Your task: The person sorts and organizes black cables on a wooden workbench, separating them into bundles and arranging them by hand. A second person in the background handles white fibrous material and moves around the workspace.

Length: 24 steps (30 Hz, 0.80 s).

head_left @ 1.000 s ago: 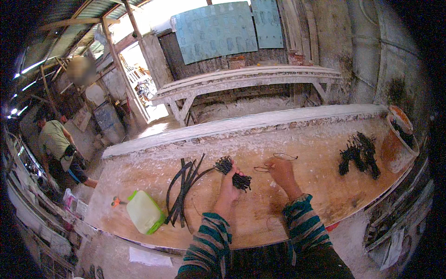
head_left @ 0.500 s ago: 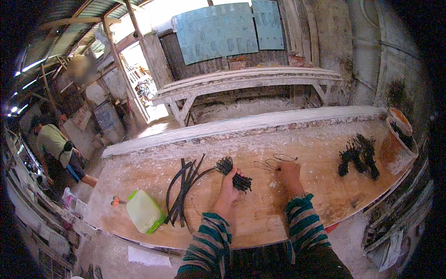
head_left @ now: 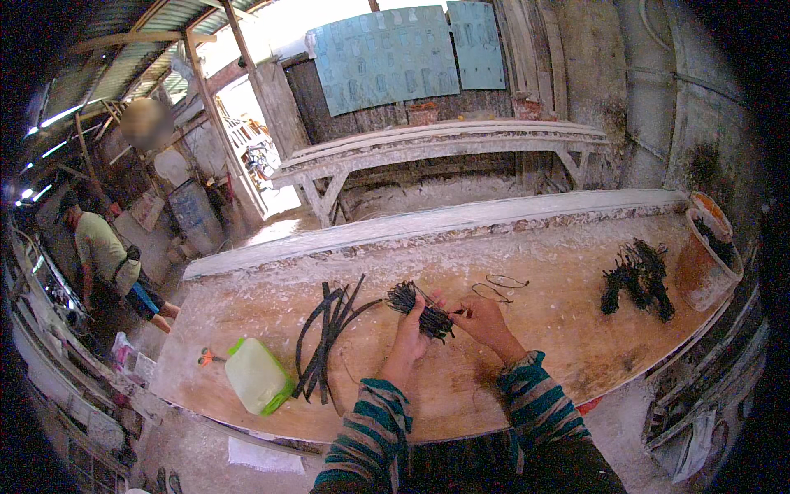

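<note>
My left hand (head_left: 409, 333) is closed round a bundle of thin black cord loops (head_left: 405, 298), their looped ends fanning out above the thumb and the knotted ends below the palm. Against the bundle's right side, my right hand (head_left: 487, 328) pinches a thin black cord, mostly hidden by the fingers. Just beyond my right hand, a few loose cord loops (head_left: 504, 284) lie on the wooden tabletop (head_left: 543, 362). Several flat black strips (head_left: 322, 346) lie crossed to the left of my left hand.
At left are a pale container with green edges (head_left: 255, 375) and orange-handled scissors (head_left: 207, 356). More black cord bundles (head_left: 638, 280) lie at right beside a dirty bucket (head_left: 706, 267). A raised white ledge (head_left: 444, 226) runs along the far edge. Another person (head_left: 107, 255) stands at far left.
My right hand has moved left from the loose loops to the bundle, bringing a cord with it. Fewer loops lie on the table there. The person at far left has shifted slightly.
</note>
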Motion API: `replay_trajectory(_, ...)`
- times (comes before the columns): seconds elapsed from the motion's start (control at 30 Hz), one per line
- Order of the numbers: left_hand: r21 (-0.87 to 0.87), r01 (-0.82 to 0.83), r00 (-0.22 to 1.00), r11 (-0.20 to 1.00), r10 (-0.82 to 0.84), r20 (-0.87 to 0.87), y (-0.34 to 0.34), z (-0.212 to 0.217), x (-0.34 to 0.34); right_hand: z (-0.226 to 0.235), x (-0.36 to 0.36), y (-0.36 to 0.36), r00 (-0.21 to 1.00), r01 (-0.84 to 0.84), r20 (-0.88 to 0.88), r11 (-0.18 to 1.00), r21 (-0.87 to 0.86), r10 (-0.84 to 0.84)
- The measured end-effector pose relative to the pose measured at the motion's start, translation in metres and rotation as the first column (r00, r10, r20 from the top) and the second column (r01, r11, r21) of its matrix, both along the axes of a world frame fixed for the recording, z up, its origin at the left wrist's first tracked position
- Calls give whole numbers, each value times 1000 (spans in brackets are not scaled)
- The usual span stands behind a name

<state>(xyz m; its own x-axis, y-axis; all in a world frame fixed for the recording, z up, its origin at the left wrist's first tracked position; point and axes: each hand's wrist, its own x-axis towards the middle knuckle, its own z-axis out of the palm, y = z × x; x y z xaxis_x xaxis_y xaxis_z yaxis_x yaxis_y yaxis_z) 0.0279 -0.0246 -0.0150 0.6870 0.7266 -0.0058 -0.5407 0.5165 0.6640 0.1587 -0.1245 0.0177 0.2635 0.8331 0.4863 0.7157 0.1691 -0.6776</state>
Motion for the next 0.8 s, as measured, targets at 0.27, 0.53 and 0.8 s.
replay_trajectory(0.27, -6, -41, 996, 999, 41, 83, 6, -13, 1, -3, 3, 0, 996, -55, -71, 997, -54, 51)
replay_trajectory(0.53, -7, -122, 990, 993, 122, 64, 6, -1, -6, -11, 58, -7, 729, 595, 440, 804, -26, -525)
replay_trajectory(0.8, -34, -10, 998, 999, 11, 55, 1, 4, -8, -42, 75, 4, 824, 559, 286, 782, -276, -489)
